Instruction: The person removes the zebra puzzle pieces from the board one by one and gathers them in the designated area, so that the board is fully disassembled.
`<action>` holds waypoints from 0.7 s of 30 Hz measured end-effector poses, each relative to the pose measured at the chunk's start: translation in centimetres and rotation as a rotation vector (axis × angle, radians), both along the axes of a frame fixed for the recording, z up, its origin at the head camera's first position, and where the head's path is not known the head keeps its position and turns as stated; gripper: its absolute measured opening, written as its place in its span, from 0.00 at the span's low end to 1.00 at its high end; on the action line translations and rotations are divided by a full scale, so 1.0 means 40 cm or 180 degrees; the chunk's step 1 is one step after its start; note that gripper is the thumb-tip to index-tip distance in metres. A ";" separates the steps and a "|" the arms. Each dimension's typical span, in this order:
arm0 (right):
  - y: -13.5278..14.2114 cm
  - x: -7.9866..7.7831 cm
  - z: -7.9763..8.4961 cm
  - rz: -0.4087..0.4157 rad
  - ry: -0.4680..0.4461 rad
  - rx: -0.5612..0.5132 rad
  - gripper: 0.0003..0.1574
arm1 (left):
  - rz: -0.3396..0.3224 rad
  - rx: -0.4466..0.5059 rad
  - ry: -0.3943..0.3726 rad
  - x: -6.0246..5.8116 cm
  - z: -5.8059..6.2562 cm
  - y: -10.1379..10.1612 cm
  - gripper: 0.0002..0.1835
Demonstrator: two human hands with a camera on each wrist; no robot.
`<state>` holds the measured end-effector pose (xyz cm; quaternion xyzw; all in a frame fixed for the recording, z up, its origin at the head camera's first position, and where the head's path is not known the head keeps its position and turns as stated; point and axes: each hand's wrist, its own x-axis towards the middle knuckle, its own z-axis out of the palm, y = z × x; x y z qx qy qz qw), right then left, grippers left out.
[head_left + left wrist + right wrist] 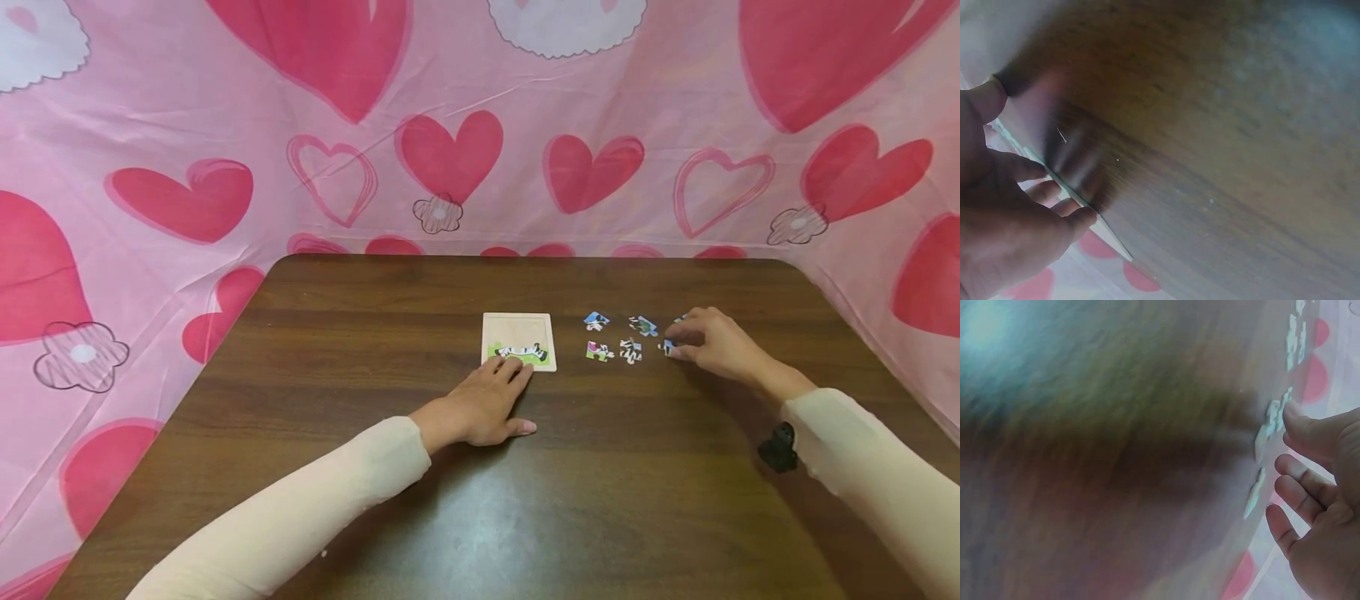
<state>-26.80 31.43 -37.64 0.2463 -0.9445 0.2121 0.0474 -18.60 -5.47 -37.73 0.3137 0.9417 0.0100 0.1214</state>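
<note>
Left hand (487, 404): fingers outstretched, resting at puzzle tray's (517, 327) near edge. Right of tray, 4 puzzle pieces (596, 320); farther right, right hand (716, 343) half-open, gripping nothing, at 2 more.

Pink heart-print cloth (517, 92) backs a brown table (615, 475)

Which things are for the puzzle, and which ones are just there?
For the puzzle:
Wooden tray, with a bit of zebra picture in it
Loose puzzle pieces, on the table
Left hand, touching the tray
Right hand, by the rightmost pieces

Just there:
Pink heart cloth
Small black thing, too dark to tell
</note>
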 end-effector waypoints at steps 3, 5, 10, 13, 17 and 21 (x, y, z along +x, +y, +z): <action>-0.013 0.001 0.011 0.0010 0.0036 -0.0038 0.14 | -0.0038 -0.0021 0.0057 0.001 0.000 -0.001 0.44; -0.025 0.000 0.019 0.0050 0.0070 -0.0066 0.13 | -0.0055 -0.0047 0.0062 0.002 0.000 -0.001 0.44; -0.053 -0.001 0.039 0.0113 0.0112 -0.0101 0.13 | -0.0016 -0.0031 0.0032 0.008 0.002 -0.002 0.44; -0.068 0.000 0.047 0.0134 0.0103 -0.0115 0.14 | 0.0015 0.0018 0.0027 0.013 0.000 -0.003 0.43; -0.085 -0.001 0.050 0.0191 0.0118 -0.0143 0.13 | 0.0029 0.0070 0.0061 0.018 -0.005 -0.004 0.43; -0.098 0.001 0.054 0.0181 0.0063 -0.0137 0.13 | 0.0040 0.0135 0.0126 0.021 -0.007 -0.006 0.43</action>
